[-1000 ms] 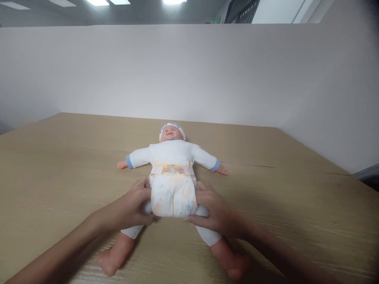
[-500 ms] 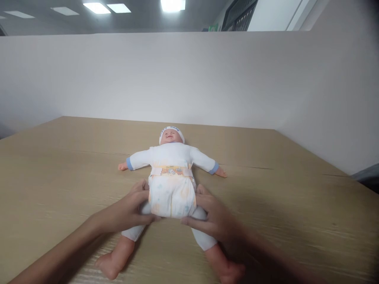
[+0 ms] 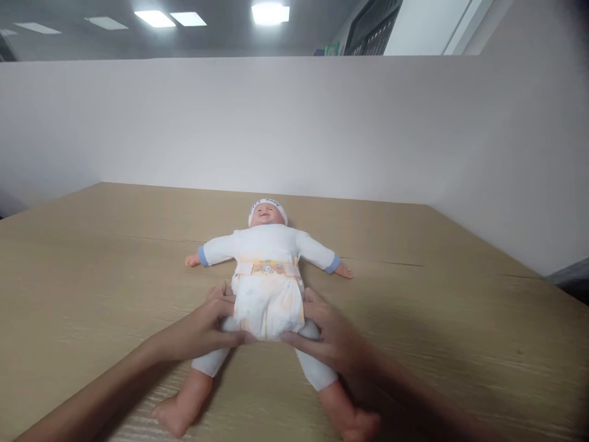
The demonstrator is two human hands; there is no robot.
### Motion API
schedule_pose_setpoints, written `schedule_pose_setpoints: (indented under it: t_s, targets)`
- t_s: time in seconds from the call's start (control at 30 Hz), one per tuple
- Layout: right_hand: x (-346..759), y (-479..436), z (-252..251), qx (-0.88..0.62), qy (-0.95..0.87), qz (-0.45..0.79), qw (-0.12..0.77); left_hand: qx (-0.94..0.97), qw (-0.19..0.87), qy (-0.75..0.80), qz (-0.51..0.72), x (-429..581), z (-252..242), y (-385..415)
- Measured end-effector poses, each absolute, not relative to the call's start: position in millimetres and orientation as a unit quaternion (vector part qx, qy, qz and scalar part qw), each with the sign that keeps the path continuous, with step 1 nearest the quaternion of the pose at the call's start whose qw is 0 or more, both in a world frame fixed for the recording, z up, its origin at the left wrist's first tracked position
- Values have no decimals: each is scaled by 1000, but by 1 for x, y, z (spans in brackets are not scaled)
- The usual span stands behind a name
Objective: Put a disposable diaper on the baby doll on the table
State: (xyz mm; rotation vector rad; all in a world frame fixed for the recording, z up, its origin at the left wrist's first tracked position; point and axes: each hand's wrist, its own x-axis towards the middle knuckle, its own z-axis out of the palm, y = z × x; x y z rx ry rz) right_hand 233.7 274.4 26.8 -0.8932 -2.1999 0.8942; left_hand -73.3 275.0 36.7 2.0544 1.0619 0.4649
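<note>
A baby doll (image 3: 267, 240) in a white outfit with blue cuffs and a white headband lies on its back, head away from me. Around its hips is a patterned diaper (image 3: 269, 301), its tabs fastened across an orange printed waistband. My left hand (image 3: 216, 322) grips the diaper's left leg edge, thumb at the crotch and fingers by the hip. On the other side, my right hand (image 3: 329, 331) holds the right leg edge in the same way. Some fingertips are tucked out of sight. The doll's legs are spread, bare feet toward me.
The doll rests on a wide wooden table (image 3: 115, 270) with thin seams across it. Behind and to the right rises a pale partition (image 3: 276, 123). Ceiling lights (image 3: 270, 13) shine above it, and something dark (image 3: 573, 279) stands at the right edge.
My left thumb has moved slightly inward along the diaper's crotch, and the diaper's front is a little more creased there. The doll's foot on the left has shifted slightly right.
</note>
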Motion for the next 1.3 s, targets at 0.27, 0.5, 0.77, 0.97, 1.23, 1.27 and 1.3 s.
schedule_pose_setpoints:
  t_s: [0.27, 0.5, 0.77, 0.97, 1.23, 1.27, 1.3]
  targets:
    - [233, 275, 20, -347, -787, 381, 340, 771, 422, 422, 221, -71, 32, 273]
    - [231, 274, 21, -357, -772, 393, 349, 755, 445, 398, 271, -68, 30, 275]
    - [231, 275, 23, -356, -770, 400, 347, 749, 444, 412, 270, -64, 37, 274]
    - [229, 273, 21, -362, -761, 410, 350, 719, 456, 450, 271, -66, 30, 272]
    - [223, 272, 9, -432, -715, 403, 376, 665, 501, 459, 310, -59, 28, 273]
    - [222, 272, 8, -439, -710, 402, 375, 658, 509, 462, 309, -59, 29, 273]
    - [221, 272, 8, -443, -707, 404, 376, 650, 514, 467, 308, -58, 30, 273]
